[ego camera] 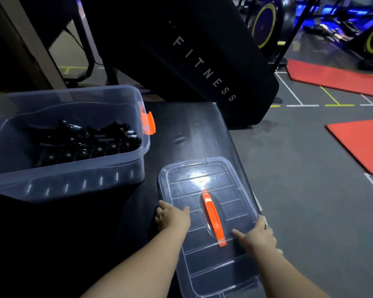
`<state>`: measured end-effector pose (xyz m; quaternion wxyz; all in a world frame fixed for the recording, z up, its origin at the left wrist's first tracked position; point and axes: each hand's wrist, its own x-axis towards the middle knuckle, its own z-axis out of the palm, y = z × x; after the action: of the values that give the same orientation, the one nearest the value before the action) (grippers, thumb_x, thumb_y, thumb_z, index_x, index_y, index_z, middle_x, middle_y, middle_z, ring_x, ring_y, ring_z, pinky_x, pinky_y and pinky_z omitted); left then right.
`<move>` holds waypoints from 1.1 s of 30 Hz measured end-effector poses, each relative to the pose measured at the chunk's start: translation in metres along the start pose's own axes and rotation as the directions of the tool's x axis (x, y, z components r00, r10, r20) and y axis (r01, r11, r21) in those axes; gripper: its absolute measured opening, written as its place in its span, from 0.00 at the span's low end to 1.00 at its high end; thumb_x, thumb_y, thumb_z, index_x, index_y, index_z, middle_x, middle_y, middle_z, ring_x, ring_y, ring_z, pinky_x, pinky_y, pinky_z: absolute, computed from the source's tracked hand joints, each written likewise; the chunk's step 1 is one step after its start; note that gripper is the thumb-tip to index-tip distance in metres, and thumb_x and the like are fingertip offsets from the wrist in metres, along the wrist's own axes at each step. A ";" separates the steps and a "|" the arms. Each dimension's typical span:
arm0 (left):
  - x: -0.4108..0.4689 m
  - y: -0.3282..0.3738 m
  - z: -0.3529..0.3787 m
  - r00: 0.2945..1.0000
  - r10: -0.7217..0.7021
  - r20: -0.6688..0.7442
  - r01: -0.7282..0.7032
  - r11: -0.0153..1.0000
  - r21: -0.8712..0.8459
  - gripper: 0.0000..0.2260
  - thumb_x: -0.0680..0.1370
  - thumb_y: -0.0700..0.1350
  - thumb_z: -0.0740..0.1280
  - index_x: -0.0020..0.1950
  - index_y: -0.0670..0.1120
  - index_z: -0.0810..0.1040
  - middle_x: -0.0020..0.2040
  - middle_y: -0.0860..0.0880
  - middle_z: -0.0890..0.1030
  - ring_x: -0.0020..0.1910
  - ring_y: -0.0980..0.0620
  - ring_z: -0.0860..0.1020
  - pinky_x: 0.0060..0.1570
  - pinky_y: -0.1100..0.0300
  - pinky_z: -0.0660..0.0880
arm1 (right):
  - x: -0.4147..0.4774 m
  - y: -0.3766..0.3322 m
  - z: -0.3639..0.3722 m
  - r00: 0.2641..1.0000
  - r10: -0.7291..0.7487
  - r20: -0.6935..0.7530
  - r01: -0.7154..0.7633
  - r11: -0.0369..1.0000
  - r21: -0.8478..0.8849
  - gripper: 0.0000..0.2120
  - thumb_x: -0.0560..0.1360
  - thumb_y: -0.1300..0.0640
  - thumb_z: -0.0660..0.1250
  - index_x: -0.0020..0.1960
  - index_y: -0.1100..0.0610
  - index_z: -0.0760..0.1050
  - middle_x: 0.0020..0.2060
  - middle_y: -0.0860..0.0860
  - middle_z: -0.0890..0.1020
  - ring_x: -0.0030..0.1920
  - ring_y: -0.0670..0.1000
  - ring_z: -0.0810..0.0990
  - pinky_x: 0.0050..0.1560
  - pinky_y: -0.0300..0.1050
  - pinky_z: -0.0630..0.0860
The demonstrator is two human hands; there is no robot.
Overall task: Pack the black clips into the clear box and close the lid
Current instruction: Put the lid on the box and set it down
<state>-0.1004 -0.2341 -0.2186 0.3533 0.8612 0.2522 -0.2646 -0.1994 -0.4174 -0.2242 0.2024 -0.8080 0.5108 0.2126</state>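
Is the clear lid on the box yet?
No: the clear plastic lid with orange handle lies on the black bench, apart from the open clear plastic box.

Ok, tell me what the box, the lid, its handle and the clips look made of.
The box: clear plastic, slightly frosted; you see through its walls. The lid: same clear plastic, glossy, with bright glare and moulded ribs. The handle: opaque orange plastic, smooth sheen. The clips: probably black plastic with metal springs and rivets, which glint silver; too dark to be sure.
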 end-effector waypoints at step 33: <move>-0.082 0.141 -0.215 0.972 0.131 -0.197 -0.223 0.230 -0.947 0.08 0.77 0.35 0.66 0.42 0.44 0.68 0.46 0.39 0.81 0.27 0.55 0.78 0.24 0.67 0.73 | -0.112 -0.130 -0.175 0.980 -0.026 -0.197 0.142 0.786 0.601 0.58 0.62 0.34 0.74 0.76 0.55 0.43 0.69 0.65 0.62 0.68 0.64 0.64 0.66 0.61 0.67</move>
<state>-0.0137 -0.1830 0.0316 0.8225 0.4974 0.2751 0.0188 -0.1002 -0.3785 -0.0034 0.4158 -0.7365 0.5315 -0.0468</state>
